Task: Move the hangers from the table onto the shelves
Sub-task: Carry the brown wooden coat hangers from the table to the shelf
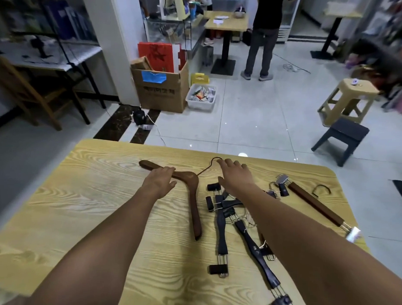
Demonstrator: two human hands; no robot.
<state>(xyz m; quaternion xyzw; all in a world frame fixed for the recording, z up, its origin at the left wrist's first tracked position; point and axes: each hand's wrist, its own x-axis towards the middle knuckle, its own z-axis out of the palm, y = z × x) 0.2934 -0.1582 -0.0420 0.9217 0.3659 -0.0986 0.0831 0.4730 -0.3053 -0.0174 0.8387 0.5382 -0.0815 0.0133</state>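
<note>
wooden hanger (194,210) flat on worktop (82,203), beside clip hangers (221,234) | left hand (161,180) grip astride its arm, closure cannot tell | right hand (235,171) released by wire hook (215,157) | likely stiff, light, smooth: take at the shoulder bend

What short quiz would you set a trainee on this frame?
1. True or false: the wooden hanger lies on the table.
2. Which hand is on the wooden hanger's arm? A left hand, B right hand, C neither.
3. Fill in: the ___ forearm crosses over the pile of clip hangers.

Key: 1 true; 2 A; 3 right.
</note>
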